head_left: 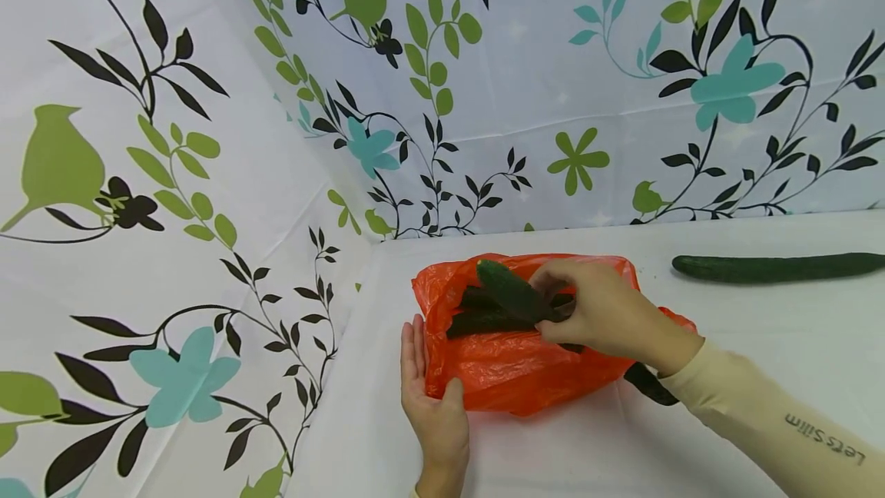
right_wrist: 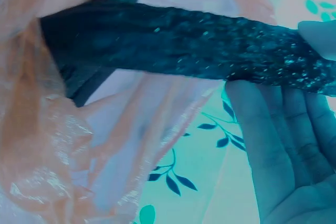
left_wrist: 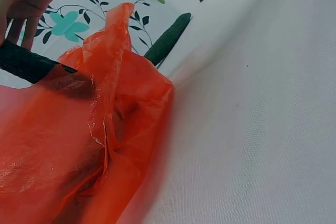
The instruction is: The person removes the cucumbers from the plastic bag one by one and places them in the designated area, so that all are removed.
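Note:
An orange-red plastic bag (head_left: 525, 375) lies on its side, its mouth turned up and several dark green cucumbers (head_left: 480, 321) showing inside. Over the opening, my right hand (head_left: 598, 310) grips a cucumber (head_left: 510, 289) near its lower right end, while the other end tilts up to the left. At the bag's left side my left hand (head_left: 439, 417) has straight fingers and rests against the plastic. The right wrist view shows, close up, a bumpy cucumber (right_wrist: 173, 40) beside the thin plastic. In the left wrist view the bag (left_wrist: 126, 119) fills the left half.
A long cucumber (head_left: 781, 267) lies at the right of the white tabletop (head_left: 747, 344). Another cucumber (head_left: 650, 384) pokes out by the bag's lower right corner, partly under my right forearm. White cloth (head_left: 484, 83) with leaf and bird prints hangs behind and at the left.

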`<state>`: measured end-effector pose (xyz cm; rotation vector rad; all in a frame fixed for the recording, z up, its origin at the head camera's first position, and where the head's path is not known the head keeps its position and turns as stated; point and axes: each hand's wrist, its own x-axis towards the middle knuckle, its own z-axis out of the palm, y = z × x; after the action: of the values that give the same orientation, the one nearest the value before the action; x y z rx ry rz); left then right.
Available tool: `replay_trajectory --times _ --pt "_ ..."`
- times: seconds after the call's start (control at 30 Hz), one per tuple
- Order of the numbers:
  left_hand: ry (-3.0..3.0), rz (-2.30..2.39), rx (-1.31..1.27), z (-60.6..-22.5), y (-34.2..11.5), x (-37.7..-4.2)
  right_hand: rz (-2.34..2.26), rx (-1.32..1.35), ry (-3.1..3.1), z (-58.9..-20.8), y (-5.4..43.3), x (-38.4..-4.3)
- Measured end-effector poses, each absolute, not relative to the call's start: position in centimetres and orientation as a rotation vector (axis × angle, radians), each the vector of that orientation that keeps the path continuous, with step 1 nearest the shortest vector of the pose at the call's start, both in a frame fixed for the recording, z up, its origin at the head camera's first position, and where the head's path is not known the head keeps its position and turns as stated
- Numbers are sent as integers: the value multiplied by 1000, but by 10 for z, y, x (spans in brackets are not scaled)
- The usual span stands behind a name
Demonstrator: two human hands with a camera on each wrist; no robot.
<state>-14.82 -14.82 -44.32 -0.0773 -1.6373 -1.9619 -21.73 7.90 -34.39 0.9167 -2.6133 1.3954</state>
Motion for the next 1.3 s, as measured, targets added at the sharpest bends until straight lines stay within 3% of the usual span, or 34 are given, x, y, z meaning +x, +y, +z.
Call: replay_trajectory --times 0.37,0.93,1.3 --pt "-1672 -1981 -29 -441 -150 -148 1772 864 -2435 -316 98 -217" --pt "-1821 -1979 48 -440 -153 -150 1495 688 -2349 -273 159 -219" --pt "-1904 -1975 124 -443 -157 -153 1461 512 -2339 -267 186 -214"
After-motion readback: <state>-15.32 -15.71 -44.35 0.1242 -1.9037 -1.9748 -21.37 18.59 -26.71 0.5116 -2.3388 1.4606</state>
